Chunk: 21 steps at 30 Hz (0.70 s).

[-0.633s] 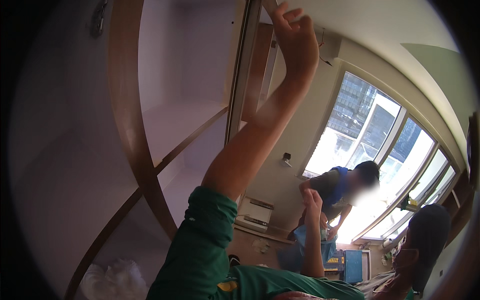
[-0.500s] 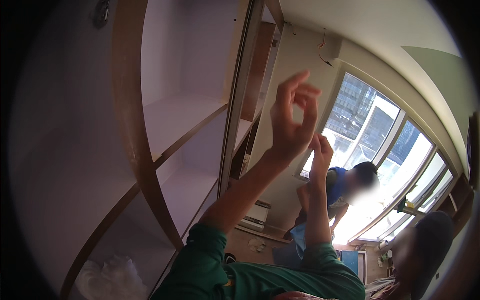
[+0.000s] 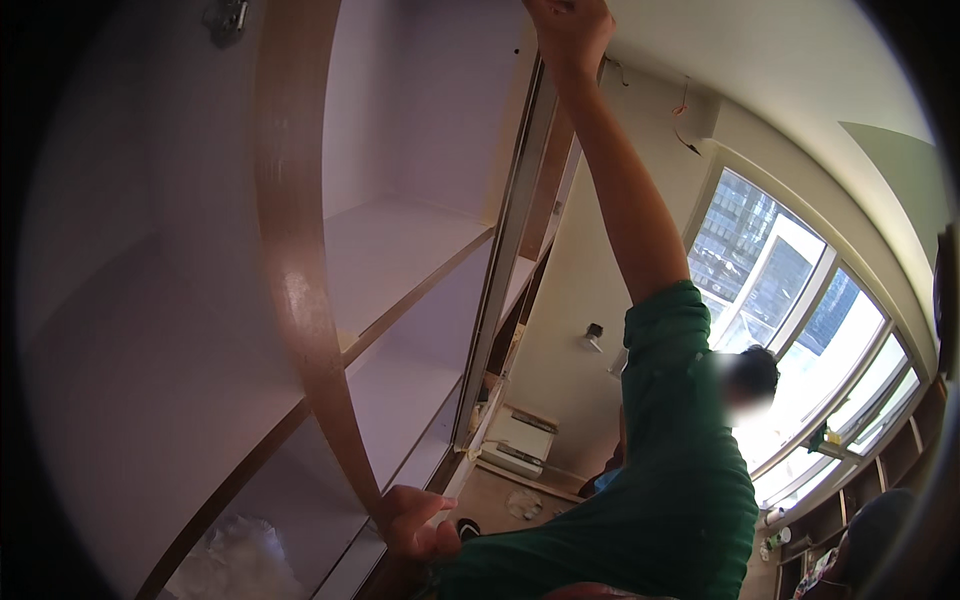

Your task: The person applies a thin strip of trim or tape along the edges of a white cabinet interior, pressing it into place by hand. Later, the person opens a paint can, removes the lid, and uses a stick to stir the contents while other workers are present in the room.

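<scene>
My right hand (image 3: 573,32) is raised at the top of the picture, beside the upper end of the tall cabinet's metal-edged side frame (image 3: 513,190). Its fingers look curled and are partly cut off, so what they hold, if anything, is hidden. Low down, my left hand (image 3: 418,523) is by the brown wooden edge (image 3: 345,440) of the cabinet. The fingers there are bent together; I cannot make out anything between them. Pale lilac cabinet shelves (image 3: 405,225) stand in front of both hands.
Crumpled clear plastic (image 3: 238,562) lies in a lower compartment. Loose wires (image 3: 682,105) hang from the far wall near the ceiling. A co-worker (image 3: 748,385) is by the bright windows (image 3: 765,240), and a dark-clad person (image 3: 880,535) shows at lower right. A white panel (image 3: 520,440) leans low against the wall.
My hands, close together in mid-air before, are now apart. The right one has risen to the top of the cabinet, and the left one has dropped to its lower edge. The view has shifted slightly.
</scene>
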Each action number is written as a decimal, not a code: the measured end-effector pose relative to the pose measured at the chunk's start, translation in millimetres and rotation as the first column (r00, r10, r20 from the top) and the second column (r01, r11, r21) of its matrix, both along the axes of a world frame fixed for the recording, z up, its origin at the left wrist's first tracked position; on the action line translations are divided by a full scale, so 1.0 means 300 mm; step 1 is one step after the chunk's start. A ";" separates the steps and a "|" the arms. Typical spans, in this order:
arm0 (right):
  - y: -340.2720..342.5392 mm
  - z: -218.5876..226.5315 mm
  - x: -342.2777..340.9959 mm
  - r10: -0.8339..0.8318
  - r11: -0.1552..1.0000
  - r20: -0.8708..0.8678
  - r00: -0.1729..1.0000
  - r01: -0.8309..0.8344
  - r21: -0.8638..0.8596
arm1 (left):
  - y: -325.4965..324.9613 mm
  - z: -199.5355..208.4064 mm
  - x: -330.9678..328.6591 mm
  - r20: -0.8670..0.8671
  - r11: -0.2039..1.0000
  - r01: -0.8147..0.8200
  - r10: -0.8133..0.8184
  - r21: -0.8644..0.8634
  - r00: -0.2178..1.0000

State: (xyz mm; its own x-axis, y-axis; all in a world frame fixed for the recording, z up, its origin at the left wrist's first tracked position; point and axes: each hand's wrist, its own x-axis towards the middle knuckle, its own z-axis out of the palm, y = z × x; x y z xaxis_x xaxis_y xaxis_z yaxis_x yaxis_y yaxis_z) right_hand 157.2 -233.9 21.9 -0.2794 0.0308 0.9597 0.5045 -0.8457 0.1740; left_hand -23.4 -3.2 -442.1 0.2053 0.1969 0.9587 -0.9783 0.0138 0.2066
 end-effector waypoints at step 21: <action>-0.123 0.046 0.094 -0.191 0.975 0.107 0.976 0.201 -0.094 | 0.101 -0.177 -0.056 -0.362 0.959 0.084 0.020 0.270 0.932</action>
State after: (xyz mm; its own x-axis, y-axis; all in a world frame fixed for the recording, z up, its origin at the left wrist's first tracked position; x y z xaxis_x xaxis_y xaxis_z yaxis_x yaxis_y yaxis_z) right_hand 185.6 -271.0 35.8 -0.3495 0.1918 0.9171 0.3067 -0.9015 0.3054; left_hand -40.2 27.2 -495.2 0.5455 -0.0770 0.8345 -0.8380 -0.0650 0.5418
